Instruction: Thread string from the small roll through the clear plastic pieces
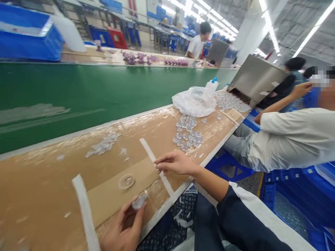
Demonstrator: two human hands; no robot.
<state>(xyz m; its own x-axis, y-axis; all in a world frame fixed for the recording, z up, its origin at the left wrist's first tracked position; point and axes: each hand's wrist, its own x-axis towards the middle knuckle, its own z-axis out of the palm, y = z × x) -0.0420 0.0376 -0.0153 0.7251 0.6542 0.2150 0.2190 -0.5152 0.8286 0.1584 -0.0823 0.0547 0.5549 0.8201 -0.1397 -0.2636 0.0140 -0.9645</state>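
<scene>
My left hand (124,225), near the table's front edge, pinches a clear, faceted plastic piece (139,201) between thumb and fingers. My right hand (176,163) hovers by a white strip (148,150) with its fingertips drawn together; whatever they hold, if anything, is too small to make out. Between the hands and a little farther back, a round clear disc (126,181) lies on a tan board (104,195). A second white strip (85,209) crosses the board's left end.
Clear pieces lie in clusters (187,134) to the right and in a flatter heap (103,144) to the left. Behind stand a plastic bag (192,101) and a blue-capped bottle (211,87). A green conveyor belt (117,90) borders the table. A co-worker (293,136) sits at right.
</scene>
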